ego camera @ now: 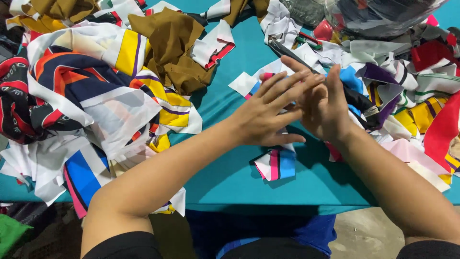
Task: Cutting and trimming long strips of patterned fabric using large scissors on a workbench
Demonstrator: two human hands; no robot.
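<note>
**Two hands meet above the fabric scraps**

The left hand (268,112) and the right hand (326,108) are raised together over the teal worktop (225,177), fingers spread and straight, the fingertips of one crossing those of the other. Both hands look released; whether a thin scrap is pinched between the palms cannot be told, since the hands hide that spot.

The nearest loose thing is a small striped scrap (274,164) in white, pink and blue. It lies flat on the worktop just below the left hand, towards the person, apart from both hands. It is judged light, limp and thin, likely to fold or slide on the smooth cover, so a pinch at a corner or edge suits it better than a grip from above.

Beyond the striped scrap, under the right hand, a dark pair of scissors (287,50) lies slanted among white cuttings. To the left of the striped scrap sits a big heap of printed cloth (81,96), with brown cloth (172,43) behind it. To its right lies another colourful pile (421,86).
</note>
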